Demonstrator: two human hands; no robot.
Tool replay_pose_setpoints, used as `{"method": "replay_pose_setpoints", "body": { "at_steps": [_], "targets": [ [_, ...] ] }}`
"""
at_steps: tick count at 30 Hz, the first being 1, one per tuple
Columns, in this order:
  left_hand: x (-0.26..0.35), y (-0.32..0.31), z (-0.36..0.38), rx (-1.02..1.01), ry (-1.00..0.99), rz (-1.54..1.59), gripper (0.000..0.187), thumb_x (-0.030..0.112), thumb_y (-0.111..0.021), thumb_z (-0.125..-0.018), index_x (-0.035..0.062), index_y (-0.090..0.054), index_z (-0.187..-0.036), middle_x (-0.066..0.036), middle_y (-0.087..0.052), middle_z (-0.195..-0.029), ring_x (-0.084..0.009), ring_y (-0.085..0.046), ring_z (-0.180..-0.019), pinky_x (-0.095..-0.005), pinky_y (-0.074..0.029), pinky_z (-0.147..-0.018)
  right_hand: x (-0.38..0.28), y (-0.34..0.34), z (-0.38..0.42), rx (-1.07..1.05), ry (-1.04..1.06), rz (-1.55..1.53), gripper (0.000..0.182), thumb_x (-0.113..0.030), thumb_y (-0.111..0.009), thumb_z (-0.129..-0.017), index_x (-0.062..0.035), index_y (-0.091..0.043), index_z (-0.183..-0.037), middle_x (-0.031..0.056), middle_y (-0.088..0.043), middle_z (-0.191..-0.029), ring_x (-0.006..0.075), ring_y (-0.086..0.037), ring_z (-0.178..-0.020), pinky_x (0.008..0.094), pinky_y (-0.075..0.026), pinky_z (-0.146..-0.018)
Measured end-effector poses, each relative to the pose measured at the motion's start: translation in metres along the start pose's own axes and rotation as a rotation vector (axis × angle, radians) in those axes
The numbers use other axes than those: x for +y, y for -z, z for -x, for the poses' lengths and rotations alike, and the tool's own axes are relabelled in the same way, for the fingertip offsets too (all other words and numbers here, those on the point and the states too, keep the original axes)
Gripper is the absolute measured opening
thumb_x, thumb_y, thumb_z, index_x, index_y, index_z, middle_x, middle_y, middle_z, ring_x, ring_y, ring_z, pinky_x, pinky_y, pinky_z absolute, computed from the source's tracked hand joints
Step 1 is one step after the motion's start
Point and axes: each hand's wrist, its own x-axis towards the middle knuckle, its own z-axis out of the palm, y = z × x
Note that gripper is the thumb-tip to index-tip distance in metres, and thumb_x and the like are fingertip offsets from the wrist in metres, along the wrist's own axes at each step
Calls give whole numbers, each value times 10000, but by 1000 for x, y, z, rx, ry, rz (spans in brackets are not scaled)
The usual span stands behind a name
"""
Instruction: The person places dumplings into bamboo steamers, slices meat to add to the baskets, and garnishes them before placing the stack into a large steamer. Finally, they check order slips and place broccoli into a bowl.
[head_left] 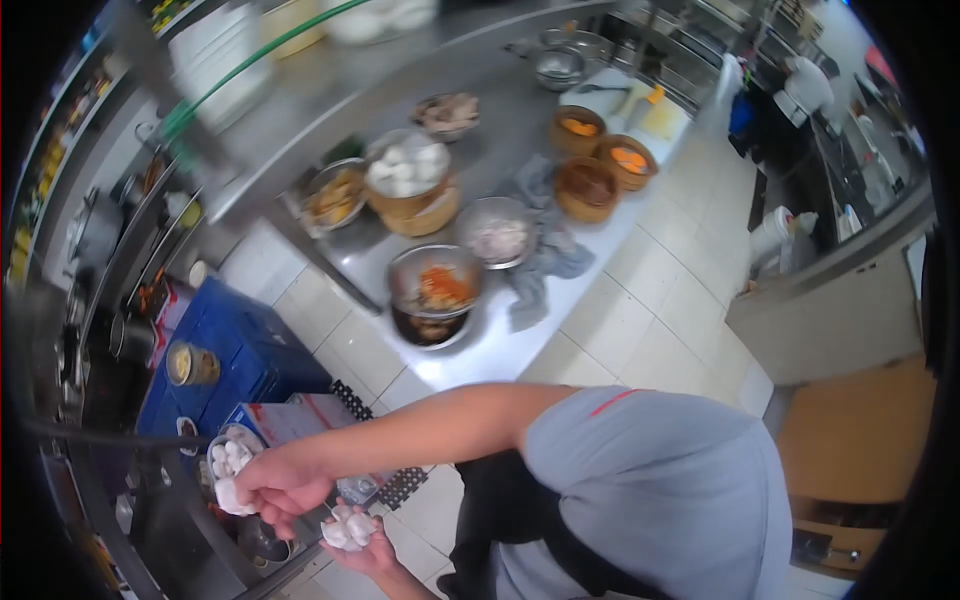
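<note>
My right hand (275,482) reaches out at the lower left and pinches a small white dough-like piece (228,496) between its fingers. Just below it, my left hand (368,552) is cupped around several similar white pieces (346,530). A small metal bowl (213,442) holding more white pieces sits right beside my right hand, on a low counter edge. My grey sleeve and dark apron fill the bottom right.
A steel table (520,340) carries metal bowls of food (436,285), bamboo steamers (586,188), a steamer of white buns (408,170) and a grey cloth (545,250). A blue crate (245,345) with a tin stands on the tiled floor. Shelves with pots line the left.
</note>
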Motion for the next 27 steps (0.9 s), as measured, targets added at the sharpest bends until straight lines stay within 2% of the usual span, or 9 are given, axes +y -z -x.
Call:
{"method": "replay_pose_setpoints", "body": {
  "at_steps": [5, 7, 10, 12, 14, 17, 21, 26, 27],
  "targets": [
    [-147, -83, -8, 39, 208, 65, 503, 508, -549, -958, 142, -551, -1304, -172, -446, -1454, -413, -537, -1181, -565, -538, -775, -22, -65, 286, 359, 189, 407, 317, -184, -592, -953, -92, -532, -1250, -10, -534, -881, 89, -554, -754, 321, -526, -660],
    [-204, -105, -24, 51, 365, 29, 478, 543, -526, -948, 164, -583, -1233, -167, -465, -1424, -398, -539, -1141, -548, -526, -742, -15, -80, 400, 824, 321, 489, 294, -220, -586, -963, -70, -530, -1209, 27, -542, -899, 145, -581, -772, 340, -527, -657],
    [-280, -146, -55, 35, 546, 42, 459, 551, -520, -935, 180, -603, -1191, -162, -477, -1398, -372, -539, -1106, -524, -502, -728, 1, -62, 556, 1104, 570, 290, 257, -210, -603, -946, -53, -547, -1142, 32, -566, -923, 155, -593, -703, 342, -521, -667],
    [-323, -164, -81, -55, 615, 18, 458, 550, -525, -929, 175, -608, -1178, -158, -484, -1382, -378, -537, -1132, -523, -500, -742, -4, -75, 623, 1574, 577, 592, 365, -262, -661, -870, -16, -604, -1134, 82, -597, -976, 175, -603, -755, 387, -546, -701],
    [-364, -179, -106, -191, 806, 42, 471, 554, -530, -923, 174, -611, -1190, -156, -474, -1397, -383, -534, -1167, -536, -495, -771, -17, -38, 705, 1753, 500, 1196, 475, -336, -688, -845, 2, -619, -1172, 132, -650, -1014, 228, -641, -789, 396, -544, -736],
    [-421, -203, -134, -228, 890, 33, 486, 561, -546, -915, 182, -615, -1210, -153, -462, -1417, -388, -541, -1180, -558, -490, -808, -62, -34, 762, 2157, 468, 1688, 311, -247, -698, -850, -34, -674, -1075, 137, -707, -1010, 251, -670, -857, 353, -517, -800],
    [-484, -221, -167, -261, 1004, 61, 495, 562, -568, -908, 186, -628, -1225, -158, -456, -1442, -406, -532, -1200, -592, -492, -867, -142, -42, 792, 2191, 478, 1787, 322, -272, -712, -805, -52, -690, -1040, 174, -698, -979, 317, -658, -913, 388, -509, -813],
    [-544, -248, -208, -264, 1024, 46, 474, 527, -582, -915, 167, -631, -1218, -164, -459, -1446, -421, -535, -1208, -597, -500, -877, -201, -25, 817, 2148, -181, 1995, 390, -398, -707, -784, -50, -691, -958, 177, -679, -881, 370, -623, -893, 463, -416, -897],
    [-553, -257, -215, -271, 1016, 88, 468, 505, -570, -930, 148, -618, -1229, -168, -479, -1427, -427, -543, -1205, -593, -507, -874, -201, -18, 823, 2134, -136, 2062, 362, -394, -711, -780, -61, -687, -920, 170, -675, -870, 372, -615, -864, 472, -410, -880]
  ]
}}
